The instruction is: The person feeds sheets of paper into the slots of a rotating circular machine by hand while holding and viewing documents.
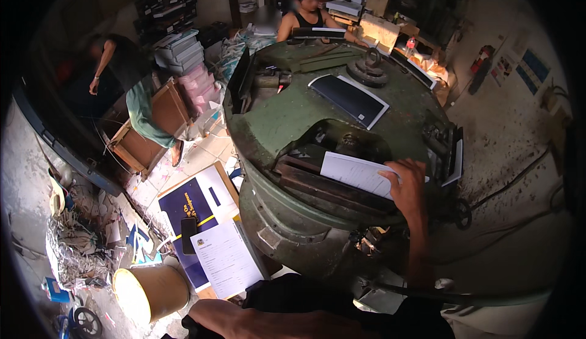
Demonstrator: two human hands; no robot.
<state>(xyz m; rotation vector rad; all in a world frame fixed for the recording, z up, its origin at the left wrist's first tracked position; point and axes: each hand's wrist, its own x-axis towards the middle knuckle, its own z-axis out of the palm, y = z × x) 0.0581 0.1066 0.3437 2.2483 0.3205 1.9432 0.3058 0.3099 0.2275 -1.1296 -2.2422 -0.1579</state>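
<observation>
My right hand [408, 186] reaches over the near side of a large round green machine [274, 125]. Its thumb lies on a white printed booklet [354, 171], at the booklet's right end, with the other fingers bent behind the edge. The booklet leans in a slot along the machine's near rim; its lower edge is hidden. My left forearm [256, 322] crosses the bottom of the head view, and the hand at its end does not show. A dark-covered booklet [349, 99] lies on top of the machine, near a round metal weight with a ring [367, 70].
Left of the machine, a printed form stack [227, 259] and a black phone [189, 235] rest on blue printed sheets [183, 204]. A yellowish drum [168, 293] stands beside paper scraps. One person [311, 18] sits behind the machine; another [131, 76] stands at far left by book stacks [180, 52].
</observation>
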